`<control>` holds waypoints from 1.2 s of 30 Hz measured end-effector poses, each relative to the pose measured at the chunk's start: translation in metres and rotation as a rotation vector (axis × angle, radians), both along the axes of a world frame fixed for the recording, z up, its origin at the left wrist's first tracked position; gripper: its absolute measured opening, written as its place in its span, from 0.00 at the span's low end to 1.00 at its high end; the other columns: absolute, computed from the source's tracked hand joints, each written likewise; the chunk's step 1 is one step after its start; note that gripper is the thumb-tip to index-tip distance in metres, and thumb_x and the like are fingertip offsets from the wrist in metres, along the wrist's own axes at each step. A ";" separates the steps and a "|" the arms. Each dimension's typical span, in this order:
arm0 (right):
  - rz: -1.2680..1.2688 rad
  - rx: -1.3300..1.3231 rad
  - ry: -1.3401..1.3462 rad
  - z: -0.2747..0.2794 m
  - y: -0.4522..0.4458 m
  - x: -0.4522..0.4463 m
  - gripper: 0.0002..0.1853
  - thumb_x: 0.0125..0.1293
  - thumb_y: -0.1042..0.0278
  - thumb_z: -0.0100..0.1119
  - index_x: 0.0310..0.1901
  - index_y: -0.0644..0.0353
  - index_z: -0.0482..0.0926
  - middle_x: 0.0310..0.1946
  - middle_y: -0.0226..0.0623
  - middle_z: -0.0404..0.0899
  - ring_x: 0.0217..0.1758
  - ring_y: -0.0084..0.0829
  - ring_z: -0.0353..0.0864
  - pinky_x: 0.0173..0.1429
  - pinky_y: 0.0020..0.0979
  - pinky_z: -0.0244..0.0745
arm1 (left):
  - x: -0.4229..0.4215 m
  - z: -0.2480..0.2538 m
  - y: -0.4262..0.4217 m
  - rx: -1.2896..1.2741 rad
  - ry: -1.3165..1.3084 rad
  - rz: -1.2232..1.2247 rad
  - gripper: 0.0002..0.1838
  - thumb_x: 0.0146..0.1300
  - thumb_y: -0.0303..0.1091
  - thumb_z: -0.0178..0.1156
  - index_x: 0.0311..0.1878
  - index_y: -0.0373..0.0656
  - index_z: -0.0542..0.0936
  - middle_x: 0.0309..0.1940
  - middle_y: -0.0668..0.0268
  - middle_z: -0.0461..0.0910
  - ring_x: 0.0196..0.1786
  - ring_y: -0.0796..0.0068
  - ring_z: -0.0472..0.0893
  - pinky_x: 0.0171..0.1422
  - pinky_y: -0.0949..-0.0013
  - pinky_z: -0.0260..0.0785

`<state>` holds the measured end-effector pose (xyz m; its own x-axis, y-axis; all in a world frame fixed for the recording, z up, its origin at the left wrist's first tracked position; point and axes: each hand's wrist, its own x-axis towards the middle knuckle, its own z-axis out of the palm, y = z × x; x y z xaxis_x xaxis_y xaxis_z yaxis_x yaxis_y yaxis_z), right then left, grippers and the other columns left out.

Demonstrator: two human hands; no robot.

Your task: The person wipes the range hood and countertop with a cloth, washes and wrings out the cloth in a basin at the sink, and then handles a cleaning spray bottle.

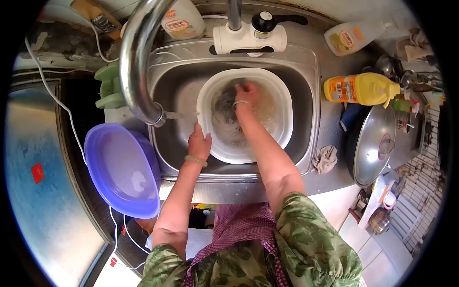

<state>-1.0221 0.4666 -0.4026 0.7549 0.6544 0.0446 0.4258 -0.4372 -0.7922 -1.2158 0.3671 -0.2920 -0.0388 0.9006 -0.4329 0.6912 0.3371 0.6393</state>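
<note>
"Where was the basin (286,115)?"

"Inside the sink (176,91), with water (262,122) and a dark mass (224,107) in it."

"And the hands?"

"The right hand (247,94) was down in the basin beside the mass; blur kept one from telling whether it gripped anything. The left hand (199,144) was at the left rim, thumb and one finger spread; whether it grasped the rim could not be told."

"What stood around?"

"The spout (131,67) hung over the sink's left edge, blocking some of the view. A purple tub (149,153) stood left; the right-hand counter (331,119) carried a rag (325,159), a lidded pan (375,138) and a yellow bottle (366,89)."

"Labels?"

"Orange on the yellow bottle, orange-marked on two white bottles (354,38) at the back; the writing was too small to read."
</note>
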 end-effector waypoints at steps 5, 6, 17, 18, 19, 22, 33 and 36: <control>-0.139 0.361 0.827 -0.002 -0.001 0.033 0.17 0.56 0.68 0.73 0.46 0.61 0.80 0.37 0.35 0.82 0.43 0.34 0.81 0.51 0.36 0.75 | 0.004 0.008 0.000 0.114 0.120 -0.030 0.18 0.59 0.27 0.62 0.49 0.34 0.66 0.34 0.40 0.80 0.42 0.36 0.80 0.46 0.46 0.73; -0.216 0.471 1.038 -0.004 -0.003 0.045 0.18 0.56 0.69 0.72 0.47 0.61 0.80 0.36 0.35 0.82 0.43 0.34 0.81 0.50 0.36 0.75 | 0.006 0.004 0.000 0.127 0.126 -0.040 0.18 0.59 0.27 0.62 0.49 0.34 0.66 0.34 0.40 0.80 0.42 0.36 0.80 0.46 0.46 0.73; 0.539 -0.158 -0.399 0.052 -0.010 0.047 0.12 0.54 0.71 0.65 0.42 0.54 0.81 0.39 0.41 0.78 0.46 0.46 0.78 0.48 0.42 0.74 | 0.003 0.001 0.000 0.089 0.097 -0.069 0.19 0.62 0.29 0.59 0.50 0.32 0.63 0.33 0.37 0.79 0.41 0.33 0.78 0.45 0.42 0.71; 0.566 -0.245 -0.462 0.052 -0.012 0.049 0.11 0.55 0.71 0.64 0.42 0.54 0.81 0.39 0.41 0.77 0.48 0.46 0.77 0.49 0.43 0.74 | 0.005 -0.002 0.000 0.093 0.101 -0.076 0.19 0.63 0.29 0.59 0.50 0.32 0.62 0.33 0.36 0.79 0.40 0.33 0.78 0.45 0.42 0.70; 0.504 -0.202 -0.353 0.048 -0.008 0.039 0.12 0.54 0.71 0.63 0.42 0.53 0.81 0.40 0.42 0.78 0.51 0.45 0.76 0.51 0.44 0.74 | 0.005 -0.002 0.001 0.068 0.103 -0.077 0.19 0.63 0.29 0.58 0.50 0.32 0.62 0.32 0.36 0.79 0.40 0.33 0.78 0.45 0.42 0.70; 0.642 -0.022 -0.581 -0.052 0.000 -0.008 0.12 0.53 0.74 0.61 0.41 0.51 0.82 0.41 0.42 0.79 0.49 0.46 0.77 0.53 0.43 0.74 | 0.002 -0.002 0.001 0.024 0.128 -0.068 0.17 0.66 0.30 0.55 0.50 0.33 0.62 0.32 0.37 0.79 0.40 0.33 0.78 0.43 0.42 0.70; 1.423 -0.232 -0.002 0.012 -0.059 0.009 0.09 0.57 0.74 0.56 0.38 0.53 0.82 0.41 0.40 0.80 0.50 0.46 0.79 0.54 0.42 0.74 | 0.005 0.011 0.006 0.015 0.186 0.024 0.13 0.72 0.36 0.50 0.49 0.36 0.63 0.32 0.38 0.79 0.40 0.34 0.79 0.44 0.40 0.69; 1.255 -0.131 -0.422 0.033 -0.009 0.028 0.10 0.61 0.72 0.52 0.40 0.51 0.82 0.41 0.38 0.80 0.51 0.44 0.79 0.55 0.42 0.74 | 0.002 0.004 0.003 0.018 0.245 -0.004 0.13 0.72 0.36 0.50 0.49 0.36 0.63 0.32 0.38 0.79 0.40 0.34 0.79 0.45 0.40 0.69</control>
<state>-0.9945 0.4577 -0.3695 -0.4151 0.9098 0.0080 0.7949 0.3669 -0.4833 -1.2142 0.3696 -0.2884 -0.1372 0.9084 -0.3950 0.8277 0.3242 0.4580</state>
